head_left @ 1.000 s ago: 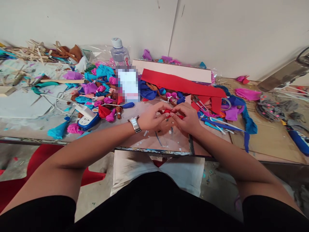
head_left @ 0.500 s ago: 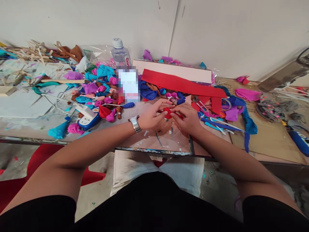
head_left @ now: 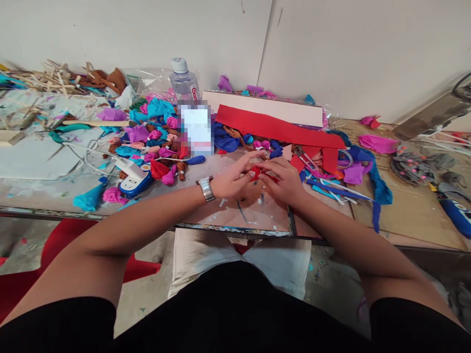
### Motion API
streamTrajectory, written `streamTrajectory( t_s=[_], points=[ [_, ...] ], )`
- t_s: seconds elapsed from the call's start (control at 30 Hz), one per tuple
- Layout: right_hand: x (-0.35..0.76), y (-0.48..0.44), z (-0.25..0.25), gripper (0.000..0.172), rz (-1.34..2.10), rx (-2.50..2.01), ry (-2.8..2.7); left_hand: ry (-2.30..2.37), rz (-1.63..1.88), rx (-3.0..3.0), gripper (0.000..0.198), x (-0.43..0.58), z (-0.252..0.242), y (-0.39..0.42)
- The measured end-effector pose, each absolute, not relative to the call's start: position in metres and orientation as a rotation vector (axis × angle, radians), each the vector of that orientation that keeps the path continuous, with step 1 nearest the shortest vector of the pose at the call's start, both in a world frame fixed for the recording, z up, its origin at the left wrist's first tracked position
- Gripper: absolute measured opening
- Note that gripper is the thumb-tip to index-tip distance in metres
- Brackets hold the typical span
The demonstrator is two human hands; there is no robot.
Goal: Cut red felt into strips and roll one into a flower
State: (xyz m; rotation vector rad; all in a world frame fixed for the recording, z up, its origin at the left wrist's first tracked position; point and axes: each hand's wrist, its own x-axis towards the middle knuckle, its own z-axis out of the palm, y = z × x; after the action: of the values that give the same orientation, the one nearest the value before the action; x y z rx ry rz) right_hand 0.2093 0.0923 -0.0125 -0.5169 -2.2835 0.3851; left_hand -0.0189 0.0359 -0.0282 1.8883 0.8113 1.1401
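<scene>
Between the fingertips of both hands sits a small rolled red paper flower point(head_left: 256, 172), largely covered by the fingers. My left hand point(head_left: 235, 175), with a metal watch on its wrist, pinches it from the left with thumb and bent fingers. From the right, my right hand point(head_left: 285, 179) closes thumb and fingertips on it, and some red strip shows under the palm. Both hands are just above the table point(head_left: 253, 211). Behind them lies a long red crepe paper strip point(head_left: 275, 127), and beside the right hand are scissors point(head_left: 307, 159).
Several coloured paper rosettes point(head_left: 162, 142) crowd the left, around a phone point(head_left: 196, 130) and a water bottle point(head_left: 184, 83). A blue-and-white power strip point(head_left: 135, 184) lies near the left forearm. Blue ribbon point(head_left: 346, 189) and cardboard point(head_left: 408, 211) are at right.
The fingers of both hands have shifted slightly around the red flower, covering more of it. My left index finger is straighter. Everything else stays in place.
</scene>
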Motion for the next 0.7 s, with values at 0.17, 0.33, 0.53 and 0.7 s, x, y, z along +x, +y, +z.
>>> streamTrajectory(
  t_s=[0.17,0.33,0.53,0.7],
  points=[
    [0.2113,0.0940,-0.0173,0.026,0.407,-0.473,-2.294,0.787,1.133,1.880,0.066,-0.0177,-0.0266,0.0355],
    [0.2110,0.0920,-0.0148,0.025,0.448,-0.539,-2.264,0.939,1.227,1.897,0.056,-0.0179,-0.0226,0.0345],
    [0.2090,0.0918,-0.0132,0.028,0.421,-0.578,-2.210,1.032,1.308,1.926,0.046,-0.0190,-0.0202,0.0339],
    [0.2088,0.0939,-0.0127,0.038,0.434,-0.598,-2.209,1.066,1.246,1.934,0.038,-0.0191,-0.0197,0.0354]
  ],
)
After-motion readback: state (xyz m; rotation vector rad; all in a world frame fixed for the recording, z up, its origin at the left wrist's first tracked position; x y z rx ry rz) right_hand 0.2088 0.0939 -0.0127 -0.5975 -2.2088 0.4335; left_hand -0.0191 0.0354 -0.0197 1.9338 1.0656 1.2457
